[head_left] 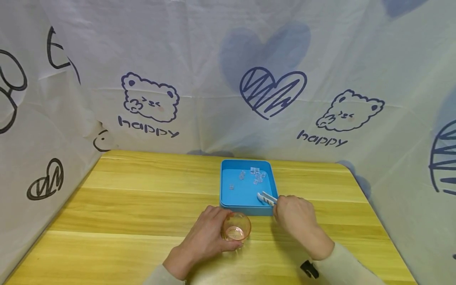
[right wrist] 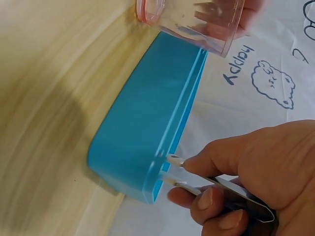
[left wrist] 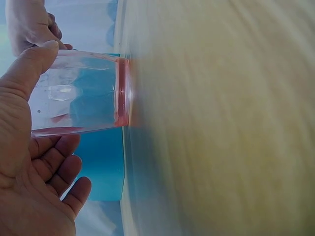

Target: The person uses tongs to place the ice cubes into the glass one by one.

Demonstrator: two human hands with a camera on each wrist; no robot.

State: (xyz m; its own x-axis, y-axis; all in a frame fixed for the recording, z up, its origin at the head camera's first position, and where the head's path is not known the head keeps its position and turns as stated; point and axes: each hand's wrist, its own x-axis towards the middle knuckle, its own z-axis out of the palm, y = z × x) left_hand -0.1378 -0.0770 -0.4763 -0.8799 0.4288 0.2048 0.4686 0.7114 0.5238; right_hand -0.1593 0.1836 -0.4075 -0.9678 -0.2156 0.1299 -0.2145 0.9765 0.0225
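My left hand [head_left: 208,234] grips a clear, pinkish cup [head_left: 236,226] that stands upright on the table in front of the blue tray [head_left: 228,209]. In the left wrist view, thumb and fingers lie on opposite sides of the cup [left wrist: 83,93]. At the tray's right front corner, my right hand [head_left: 296,217] holds a pair of tongs [head_left: 267,198], their light tips over the tray. The right wrist view shows the tongs' [right wrist: 229,191] arms pinched between thumb and fingers, the tips apart. Several small clear cubes [head_left: 257,176] lie mostly toward the back of the tray.
The yellow wood-grain table [head_left: 142,206] reaches back to a white printed cloth [head_left: 203,79], which hangs behind and at both sides. A small black object [head_left: 309,269] shows beside the right sleeve [head_left: 349,265].
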